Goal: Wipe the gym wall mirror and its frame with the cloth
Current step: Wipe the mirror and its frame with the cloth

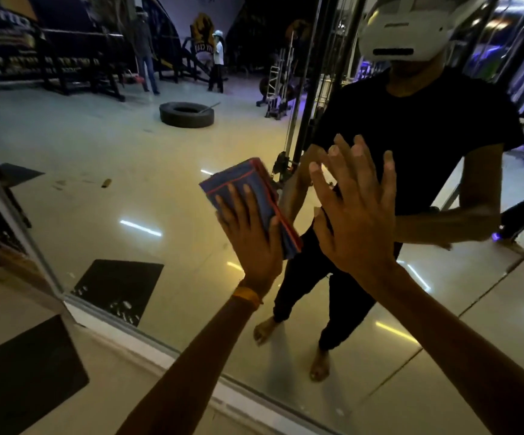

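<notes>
The wall mirror (148,189) fills most of the view and reflects the gym floor and me. Its pale frame (148,342) runs along the bottom edge and up the left side. A folded blue cloth with red edging (248,183) lies flat against the glass near the centre. My left hand (248,237) presses on the cloth with straight fingers, the thumb along its right edge. My right hand (354,215) is spread flat on the glass just to the right of the cloth, holding nothing.
The tiled floor (19,309) with a dark mat (25,372) lies below the frame at lower left. In the reflection are a tyre (187,114), weight racks, a cable machine and two people standing far back.
</notes>
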Demonstrator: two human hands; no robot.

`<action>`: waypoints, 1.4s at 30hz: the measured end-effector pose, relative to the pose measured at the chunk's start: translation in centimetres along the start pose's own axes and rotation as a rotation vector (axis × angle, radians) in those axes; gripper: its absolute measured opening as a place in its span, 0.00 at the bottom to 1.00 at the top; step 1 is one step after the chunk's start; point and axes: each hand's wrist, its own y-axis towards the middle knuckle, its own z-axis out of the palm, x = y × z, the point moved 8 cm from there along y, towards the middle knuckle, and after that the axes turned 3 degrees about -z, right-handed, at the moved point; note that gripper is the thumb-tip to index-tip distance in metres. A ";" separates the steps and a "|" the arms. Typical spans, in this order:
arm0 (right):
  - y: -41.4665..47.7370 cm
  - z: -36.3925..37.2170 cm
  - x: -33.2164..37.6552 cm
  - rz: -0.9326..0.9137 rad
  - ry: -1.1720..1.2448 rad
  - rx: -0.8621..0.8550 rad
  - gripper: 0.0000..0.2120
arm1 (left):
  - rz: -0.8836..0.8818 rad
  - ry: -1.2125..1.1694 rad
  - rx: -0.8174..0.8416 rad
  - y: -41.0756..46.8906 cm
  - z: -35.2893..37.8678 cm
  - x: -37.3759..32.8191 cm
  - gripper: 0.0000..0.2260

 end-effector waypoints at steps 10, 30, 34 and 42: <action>0.8 0.8 0.6 0.202 -0.097 0.027 0.28 | -0.122 0.060 0.006 17.5 -10.0 12.4 0.36; 1.3 0.7 2.8 0.390 0.002 -0.048 0.27 | 0.625 0.183 0.253 12.4 -4.7 0.2 0.29; 0.7 -0.3 1.5 0.337 -0.044 -0.023 0.25 | 0.652 0.191 0.210 15.0 -5.6 2.2 0.28; -2.8 -2.3 0.4 0.408 -0.031 -0.013 0.26 | 0.223 0.089 0.105 15.3 -7.0 5.7 0.31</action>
